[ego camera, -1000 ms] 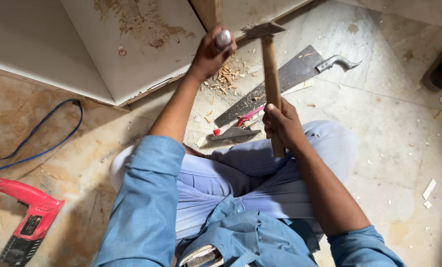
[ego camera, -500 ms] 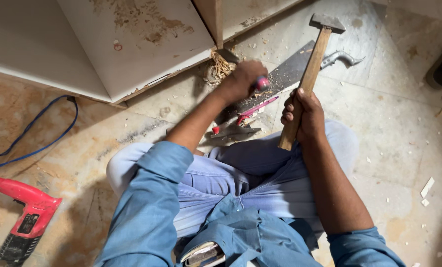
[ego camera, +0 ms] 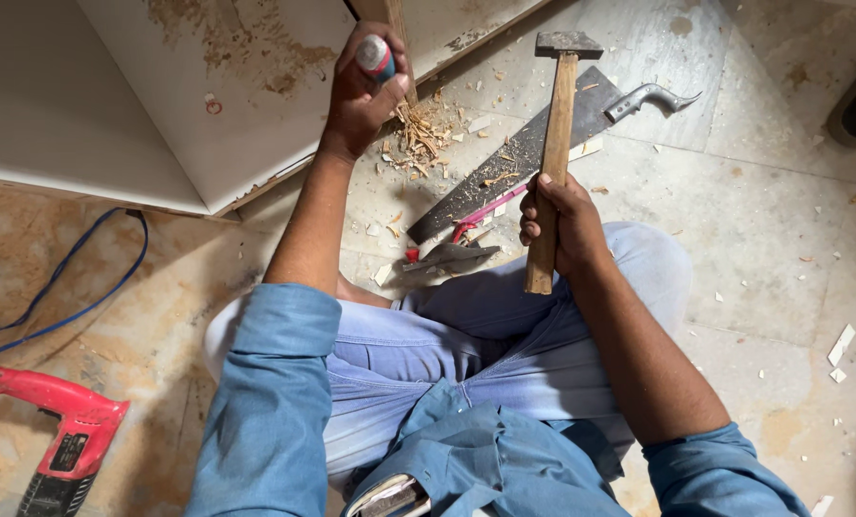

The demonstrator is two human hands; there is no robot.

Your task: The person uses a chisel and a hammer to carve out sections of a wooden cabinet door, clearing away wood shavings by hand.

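Head: hammer [ego camera: 554,144] (probably) off saw [ego camera: 533,153]

Stone-tiled floor [ego camera: 763,239], stained and dusty. Near the top middle, a handsaw [ego camera: 505,177] lying slantwise, a heap of wood shavings [ego camera: 418,129] just beside its blade. At the bottom left corner, a red power drill [ego camera: 59,445], with a blue cable [ego camera: 74,311] looping above it. Toward the right edge, scattered white chips [ego camera: 840,345].
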